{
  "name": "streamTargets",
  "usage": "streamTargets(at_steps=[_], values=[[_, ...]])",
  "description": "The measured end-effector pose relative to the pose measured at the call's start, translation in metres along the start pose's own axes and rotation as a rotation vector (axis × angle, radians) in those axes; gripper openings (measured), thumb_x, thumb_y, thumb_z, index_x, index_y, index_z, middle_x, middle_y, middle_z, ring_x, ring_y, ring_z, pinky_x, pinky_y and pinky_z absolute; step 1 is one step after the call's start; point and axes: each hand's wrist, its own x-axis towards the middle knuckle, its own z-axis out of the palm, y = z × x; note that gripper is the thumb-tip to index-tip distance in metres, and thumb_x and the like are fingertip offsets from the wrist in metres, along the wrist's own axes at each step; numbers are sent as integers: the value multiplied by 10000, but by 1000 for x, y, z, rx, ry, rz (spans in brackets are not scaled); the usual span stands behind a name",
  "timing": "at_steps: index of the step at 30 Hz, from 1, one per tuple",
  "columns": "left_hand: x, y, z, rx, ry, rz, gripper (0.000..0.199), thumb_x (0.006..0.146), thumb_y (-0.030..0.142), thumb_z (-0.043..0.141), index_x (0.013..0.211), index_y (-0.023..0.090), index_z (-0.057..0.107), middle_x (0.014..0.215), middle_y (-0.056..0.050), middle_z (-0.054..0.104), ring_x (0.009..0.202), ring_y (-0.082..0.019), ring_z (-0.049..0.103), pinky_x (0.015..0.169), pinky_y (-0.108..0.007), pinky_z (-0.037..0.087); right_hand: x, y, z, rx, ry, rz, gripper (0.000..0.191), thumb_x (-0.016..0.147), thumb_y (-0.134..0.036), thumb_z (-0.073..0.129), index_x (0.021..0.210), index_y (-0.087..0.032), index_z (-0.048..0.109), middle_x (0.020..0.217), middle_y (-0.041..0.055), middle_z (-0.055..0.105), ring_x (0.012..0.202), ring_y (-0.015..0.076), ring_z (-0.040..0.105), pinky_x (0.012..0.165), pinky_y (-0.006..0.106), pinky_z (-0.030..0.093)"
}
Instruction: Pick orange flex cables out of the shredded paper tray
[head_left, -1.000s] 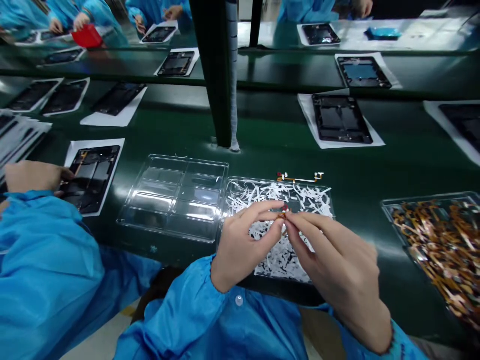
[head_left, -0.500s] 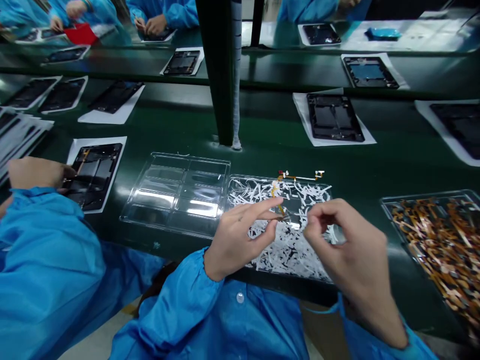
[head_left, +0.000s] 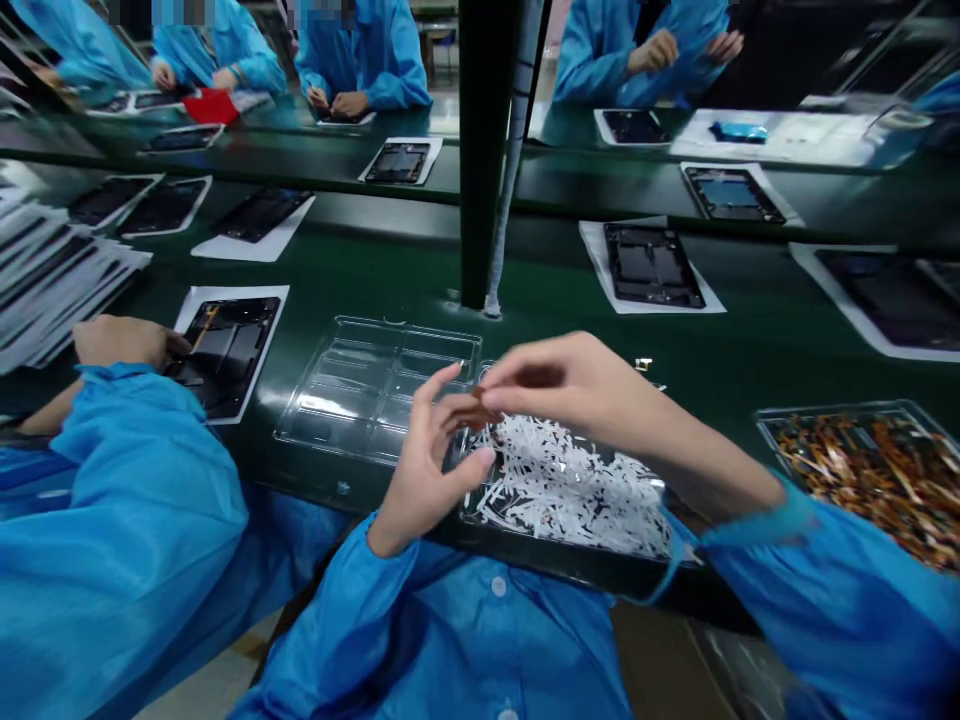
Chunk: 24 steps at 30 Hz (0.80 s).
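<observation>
Right hand [head_left: 570,385] swung up and left from over the paper-scrap tray [head_left: 570,485], meeting the left hand [head_left: 435,450] again on the little orange strip [head_left: 474,407].

The worktop [head_left: 750,345] was dark green and glossy, and the sleeves [head_left: 847,600] over it were bright blue, with a small white button [head_left: 499,586] on the blue smock front. A clear tray [head_left: 375,385] lay colourless beside another tray heaped with white paper strips [head_left: 570,485], while the tray at the right held a tangle of orange-brown flex cables [head_left: 862,470], and the small part [head_left: 476,402] between the hands was reddish brown. Black tablet housings [head_left: 651,265] lay on white sheets [head_left: 592,245], one red piece [head_left: 211,105] showed far back, and the upright post [head_left: 480,150] was near black.
</observation>
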Motion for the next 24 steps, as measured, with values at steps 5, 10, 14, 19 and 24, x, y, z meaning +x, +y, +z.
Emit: streamTargets(at_steps=[5,10,14,19,24], values=[[-33,-17,-28,-465,29,-452,419,909,322,738,1281,167,622,1002,-83,747,1019,-230,722,1024,-386,518,103,14,40,-29,-61,104,149,911,-273,707,888,-147,784,836,36,755,652,88,602,613,232,507],[-65,-26,-18,-500,-16,-613,323,858,366,793,1102,162,741,946,-87,749,928,-209,714,922,-328,530,150,46,35,-287,-78,211,239,968,-345,675,1081,-135,690,1014,46,713,831,144,682,736,317,589],[-71,-29,-14,-344,-187,-589,281,844,462,784,799,185,771,796,-49,712,761,-182,669,781,-302,518,103,60,-54,-458,14,273,336,988,-393,639,1232,-162,648,1200,83,678,1000,196,683,855,401,594],[-56,-24,-13,-299,-291,-560,288,748,499,827,674,233,746,695,-5,660,640,-157,583,652,-287,446,-4,82,-145,-606,183,315,272,1027,-397,567,1188,-210,681,1236,63,669,1054,206,669,886,366,579],[-35,-11,-2,-218,-388,-584,386,865,553,721,702,204,739,679,-5,660,679,-158,602,701,-278,460,-45,110,-131,-589,241,303,296,1002,-424,603,1236,-253,664,1295,92,650,1082,213,651,888,401,590]])
